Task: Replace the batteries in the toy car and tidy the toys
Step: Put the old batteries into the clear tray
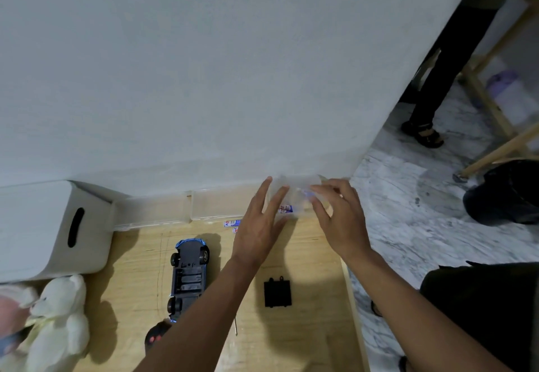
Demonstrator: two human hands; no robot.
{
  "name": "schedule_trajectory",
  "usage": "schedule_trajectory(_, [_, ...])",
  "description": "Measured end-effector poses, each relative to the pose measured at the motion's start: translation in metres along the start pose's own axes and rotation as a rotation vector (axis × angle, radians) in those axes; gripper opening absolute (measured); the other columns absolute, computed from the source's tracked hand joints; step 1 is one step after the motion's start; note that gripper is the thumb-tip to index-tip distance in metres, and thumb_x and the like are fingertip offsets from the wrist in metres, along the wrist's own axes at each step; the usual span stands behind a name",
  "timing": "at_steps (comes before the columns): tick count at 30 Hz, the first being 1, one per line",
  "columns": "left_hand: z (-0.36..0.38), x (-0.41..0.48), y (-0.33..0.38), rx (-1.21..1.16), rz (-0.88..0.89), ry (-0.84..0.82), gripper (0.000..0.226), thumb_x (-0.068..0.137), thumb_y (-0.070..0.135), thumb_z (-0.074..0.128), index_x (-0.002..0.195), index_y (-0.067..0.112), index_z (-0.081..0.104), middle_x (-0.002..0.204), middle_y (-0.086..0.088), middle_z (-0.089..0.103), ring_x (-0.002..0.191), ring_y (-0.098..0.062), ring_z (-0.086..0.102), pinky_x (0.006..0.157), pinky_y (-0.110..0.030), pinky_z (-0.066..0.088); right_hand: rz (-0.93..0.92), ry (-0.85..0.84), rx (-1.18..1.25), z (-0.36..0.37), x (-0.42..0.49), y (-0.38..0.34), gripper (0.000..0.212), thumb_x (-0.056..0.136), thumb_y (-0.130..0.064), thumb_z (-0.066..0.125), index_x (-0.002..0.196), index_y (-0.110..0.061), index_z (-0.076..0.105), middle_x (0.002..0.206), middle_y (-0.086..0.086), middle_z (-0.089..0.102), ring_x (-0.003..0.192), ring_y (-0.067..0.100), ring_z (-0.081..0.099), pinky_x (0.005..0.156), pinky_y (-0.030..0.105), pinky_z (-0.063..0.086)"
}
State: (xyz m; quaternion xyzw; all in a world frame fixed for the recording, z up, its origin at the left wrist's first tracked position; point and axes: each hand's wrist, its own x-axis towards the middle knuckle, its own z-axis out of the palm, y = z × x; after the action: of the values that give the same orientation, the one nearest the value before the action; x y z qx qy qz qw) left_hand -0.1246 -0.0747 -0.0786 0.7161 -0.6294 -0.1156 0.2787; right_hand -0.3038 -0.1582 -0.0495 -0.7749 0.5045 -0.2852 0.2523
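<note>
The blue toy car (189, 275) lies upside down on the wooden table (309, 342), its battery bay uncovered. The black battery cover (277, 293) rests to its right. Both hands are at the table's far edge, holding a small clear plastic case (294, 190) between them. My left hand (259, 225) presses its left side with straight fingers. My right hand (338, 220) pinches its right side. A blue, white and red battery (285, 208) shows through the case. Loose batteries (232, 223) lie just left of my left hand.
A white storage bin (49, 231) stands at the left, a white plush bear (61, 322) in front of it. Clear boxes (204, 205) line the wall. A thin screwdriver shaft (235, 326) and a black remote (156, 336) peek out beside my left forearm. Another person's leg (431, 85) stands at the right.
</note>
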Motion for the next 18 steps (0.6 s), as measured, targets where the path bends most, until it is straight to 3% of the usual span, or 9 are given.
schedule_trajectory(3, [0.006, -0.013, -0.003, 0.03, -0.002, -0.032, 0.048, 0.106, 0.044, 0.048, 0.152, 0.032, 0.044, 0.168, 0.0, 0.026, 0.112, -0.029, 0.067, 0.064, -0.024, 0.051, 0.006, -0.081, -0.028, 0.011, -0.015, 0.011, 0.022, 0.091, -0.024, 0.071, 0.114, -0.024, 0.075, 0.118, -0.006, 0.059, 0.109, 0.012, 0.052, 0.093, 0.03, 0.049])
schedule_trajectory(6, [0.013, -0.016, -0.008, 0.129, 0.075, 0.024, 0.039, 0.103, 0.037, 0.048, 0.137, 0.021, 0.063, 0.151, -0.012, 0.053, 0.129, -0.034, 0.059, 0.084, -0.046, 0.062, -0.02, -0.142, -0.134, 0.017, -0.02, 0.014, 0.028, 0.084, -0.031, 0.077, 0.112, -0.028, 0.075, 0.117, -0.009, 0.06, 0.107, 0.016, 0.051, 0.09, 0.036, 0.048])
schedule_trajectory(9, [0.015, -0.011, -0.013, 0.249, 0.119, 0.075, 0.033, 0.1, 0.034, 0.055, 0.125, 0.021, 0.072, 0.136, -0.013, 0.065, 0.129, -0.04, 0.059, 0.102, -0.057, 0.053, -0.092, -0.137, -0.24, 0.016, -0.014, 0.015, 0.031, 0.077, -0.037, 0.082, 0.106, -0.032, 0.074, 0.118, -0.01, 0.061, 0.105, 0.019, 0.053, 0.087, 0.036, 0.042])
schedule_trajectory(14, [0.012, -0.001, -0.011, 0.276, 0.088, 0.12, 0.02, 0.094, 0.034, 0.066, 0.109, 0.027, 0.078, 0.122, -0.006, 0.073, 0.119, -0.033, 0.065, 0.097, -0.052, 0.052, -0.141, -0.101, -0.307, 0.02, -0.006, 0.013, 0.027, 0.072, -0.031, 0.085, 0.094, -0.028, 0.07, 0.111, -0.008, 0.063, 0.1, 0.024, 0.056, 0.083, 0.039, 0.044])
schedule_trajectory(18, [0.011, -0.004, -0.009, 0.289, 0.061, 0.112, 0.019, 0.092, 0.032, 0.069, 0.109, 0.03, 0.078, 0.122, -0.003, 0.072, 0.114, -0.03, 0.066, 0.093, -0.047, 0.053, -0.134, -0.078, -0.39, 0.027, -0.01, 0.009, 0.027, 0.073, -0.028, 0.085, 0.093, -0.025, 0.067, 0.107, -0.004, 0.062, 0.095, 0.027, 0.054, 0.077, 0.039, 0.044])
